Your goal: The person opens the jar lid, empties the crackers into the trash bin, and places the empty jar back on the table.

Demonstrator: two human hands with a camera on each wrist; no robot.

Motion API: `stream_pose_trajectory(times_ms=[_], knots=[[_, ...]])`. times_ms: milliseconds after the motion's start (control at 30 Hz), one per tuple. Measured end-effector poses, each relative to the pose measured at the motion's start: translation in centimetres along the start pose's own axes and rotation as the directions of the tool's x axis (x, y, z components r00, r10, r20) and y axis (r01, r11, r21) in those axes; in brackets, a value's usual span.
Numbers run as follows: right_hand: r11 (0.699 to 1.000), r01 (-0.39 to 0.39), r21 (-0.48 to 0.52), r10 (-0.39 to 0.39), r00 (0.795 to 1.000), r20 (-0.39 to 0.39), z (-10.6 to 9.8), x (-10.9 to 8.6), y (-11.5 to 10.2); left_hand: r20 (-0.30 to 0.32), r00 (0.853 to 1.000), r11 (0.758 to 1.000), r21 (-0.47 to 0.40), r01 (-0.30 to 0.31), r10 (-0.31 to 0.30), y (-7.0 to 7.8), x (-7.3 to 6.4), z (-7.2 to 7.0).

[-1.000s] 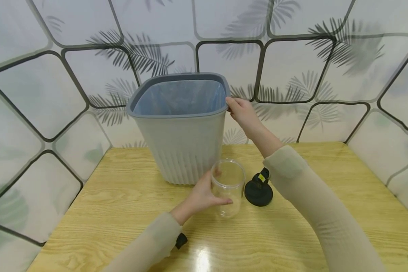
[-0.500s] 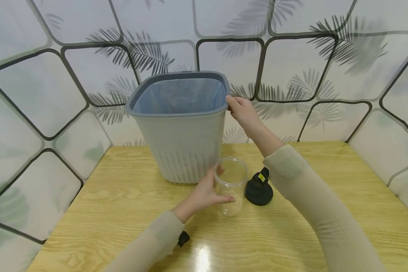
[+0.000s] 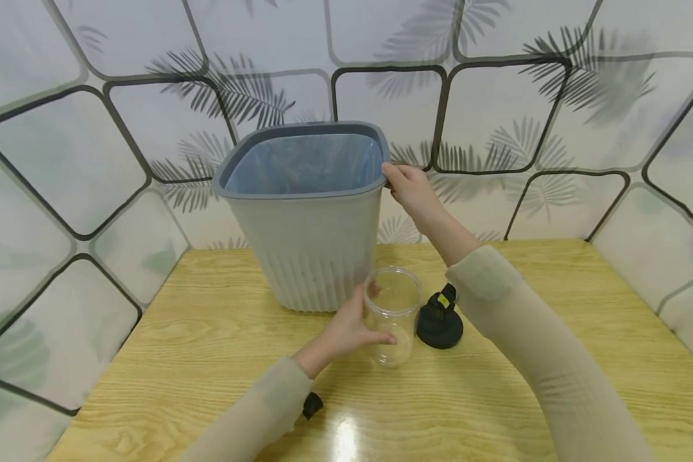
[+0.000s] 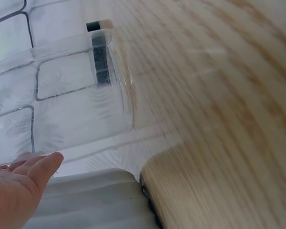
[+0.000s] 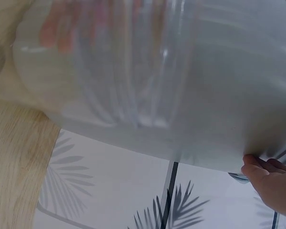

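Observation:
A clear plastic jar [image 3: 397,321], open at the top, stands at the front right of a tall trash can. My left hand [image 3: 349,330] holds the jar from its left side, thumb across the front and fingers behind. In the left wrist view, part of this hand [image 4: 24,188] shows beside the clear jar wall [image 4: 76,109]. The trash can [image 3: 312,244] is pale grey with a blue-grey rim and a bluish inside. My right hand [image 3: 410,189] grips its rim at the right corner. The right wrist view shows those fingers [image 5: 260,167] at the can's edge.
A round black base with a short upright part [image 3: 440,324] stands just right of the jar. A small black piece [image 3: 312,405] peeks out by the left sleeve. The patterned wall covering [image 3: 496,122] rises behind the wooden table [image 3: 196,346].
Early on, the left hand and jar shifted slightly right, closer to the black base; since then they have stayed put. The right hand keeps its grip on the trash can's rim.

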State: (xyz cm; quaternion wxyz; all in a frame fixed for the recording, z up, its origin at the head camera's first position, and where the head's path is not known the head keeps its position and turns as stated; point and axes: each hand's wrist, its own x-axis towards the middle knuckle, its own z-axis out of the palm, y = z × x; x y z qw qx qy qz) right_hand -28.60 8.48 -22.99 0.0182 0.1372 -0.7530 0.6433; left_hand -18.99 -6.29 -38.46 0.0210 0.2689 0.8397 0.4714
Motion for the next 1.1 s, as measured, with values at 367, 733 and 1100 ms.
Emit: stream_pose_trajectory(times_ms=[367, 733, 1100], knots=[[1.000, -0.018, -0.023, 0.020, 0.998, 0.057, -0.3, 0.1, 0.2, 0.001, 1.000, 0.999, -0.028, -0.016, 0.016, -0.8, -0.2, -0.3], [0.983, -0.147, 0.110, 0.143, 0.989, 0.039, -1.3, -0.5, -0.6, -0.068, 0.996, 0.998, 0.033, -0.054, 0.056, -0.9, -1.4, -2.5], [0.972, 0.022, -0.236, 0.031, 0.976, 0.216, -3.7, -4.2, 1.6, -0.089, 0.995, 0.978, 0.206, -0.025, 0.044, 0.2, -2.9, -4.9]])
